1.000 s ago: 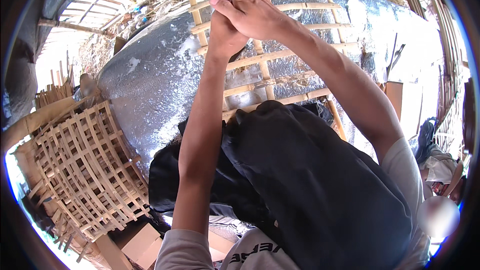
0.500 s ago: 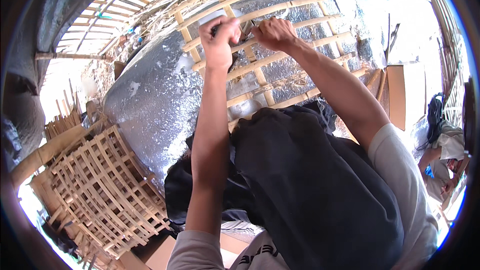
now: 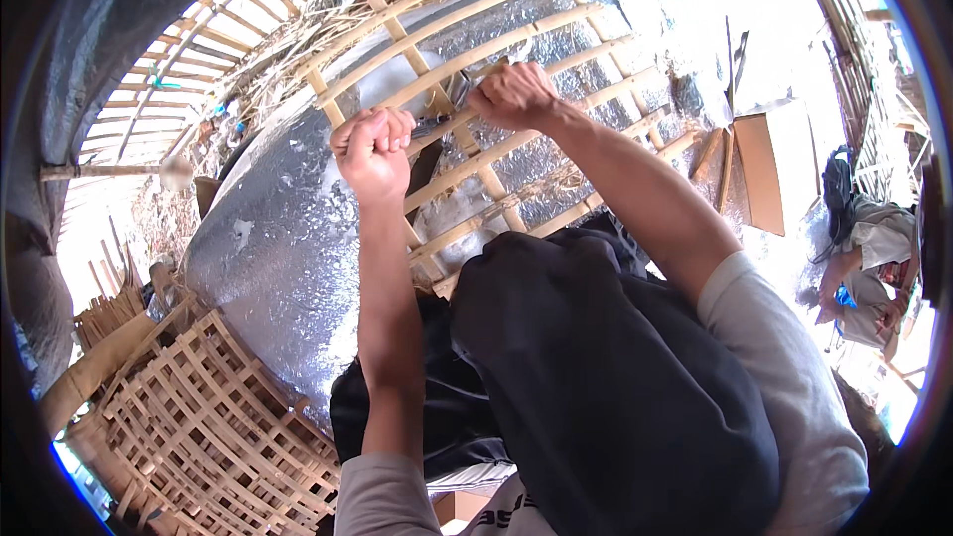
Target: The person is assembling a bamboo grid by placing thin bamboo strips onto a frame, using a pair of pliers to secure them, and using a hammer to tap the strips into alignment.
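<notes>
Left hand (image 3: 372,151) is a closed fist, upper centre of frame, knuckles up; it seems clenched on something thin, a tie or strip, but what's inside the fist can't be made out. Right hand (image 3: 513,94) sits just right of it and slightly higher, fingers curled down over a slat of the frame (image 3: 516,139), pinching at a crossing; a small dark bit shows between the hands, too small to identify.

The frame is a bamboo lattice lying on silver foil sheet (image 3: 288,228), long slats running lower left to upper right across frame centre. The joint being held lies between the two hands, right hand on it, left hand just beside it and pulled off toward lower left, roughly along the slat.

Dark trousers (image 3: 596,387) fill lower centre. Another lattice (image 3: 189,407) lies lower left. Cardboard box (image 3: 769,164) at right; a second person (image 3: 874,258) sits at the right edge.
</notes>
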`<state>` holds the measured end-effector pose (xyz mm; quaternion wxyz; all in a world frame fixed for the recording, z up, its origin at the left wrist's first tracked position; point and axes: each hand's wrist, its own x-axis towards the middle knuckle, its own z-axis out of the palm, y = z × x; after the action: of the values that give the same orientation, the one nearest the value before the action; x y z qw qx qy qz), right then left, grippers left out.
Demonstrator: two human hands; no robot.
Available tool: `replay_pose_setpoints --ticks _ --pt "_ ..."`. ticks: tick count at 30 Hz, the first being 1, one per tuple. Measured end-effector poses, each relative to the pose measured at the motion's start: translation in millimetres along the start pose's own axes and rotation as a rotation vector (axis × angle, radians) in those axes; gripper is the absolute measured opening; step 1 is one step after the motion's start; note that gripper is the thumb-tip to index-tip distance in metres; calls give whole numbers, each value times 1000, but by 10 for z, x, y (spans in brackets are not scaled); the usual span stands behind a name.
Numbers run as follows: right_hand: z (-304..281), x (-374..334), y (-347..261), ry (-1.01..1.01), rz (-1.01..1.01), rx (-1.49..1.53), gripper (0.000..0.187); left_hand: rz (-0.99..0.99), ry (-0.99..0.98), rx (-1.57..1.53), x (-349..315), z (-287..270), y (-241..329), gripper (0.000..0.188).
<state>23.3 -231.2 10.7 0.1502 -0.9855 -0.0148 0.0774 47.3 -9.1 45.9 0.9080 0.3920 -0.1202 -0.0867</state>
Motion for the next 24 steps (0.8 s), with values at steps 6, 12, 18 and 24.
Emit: replay_pose_setpoints --ticks 6,12,18,24 --pt "-88 -46 -82 -66 20 26 45 -126 67 -2 189 -46 22 33" --pt "-68 -64 -47 -78 20 99 46 -165 144 -72 187 25 42 33" --pt "22 -63 28 -30 -16 109 47 -104 293 262 93 520 -5 41" --pt "-16 -69 7 -68 -36 125 44 -159 437 335 244 779 -22 37"
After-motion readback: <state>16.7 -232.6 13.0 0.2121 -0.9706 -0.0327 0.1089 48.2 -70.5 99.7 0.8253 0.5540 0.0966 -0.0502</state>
